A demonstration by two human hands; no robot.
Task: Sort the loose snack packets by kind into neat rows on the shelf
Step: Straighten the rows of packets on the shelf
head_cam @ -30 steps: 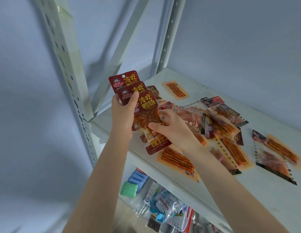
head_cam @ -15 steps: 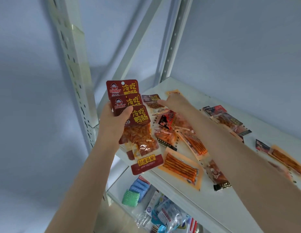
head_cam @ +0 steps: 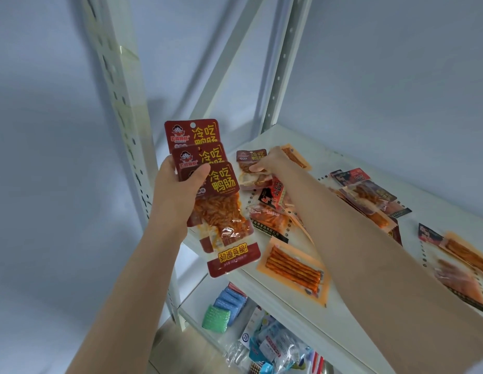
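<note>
1. An orange packet lay at the shelf's front edge.
2. Your left hand gripped three fanned red packets (thumb across the front), raised before the shelf.
3. Farther back, your right hand rested on a fourth red packet on the shelf. Its fingers were hidden, so I cannot tell their grip.

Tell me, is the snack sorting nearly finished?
Not nearly. Done: three matching red packets are gathered in the left hand. In hand: the right hand touches a fourth red packet on the shelf. Left: orange stick packets and other kinds lie mixed, with no rows yet.
</note>
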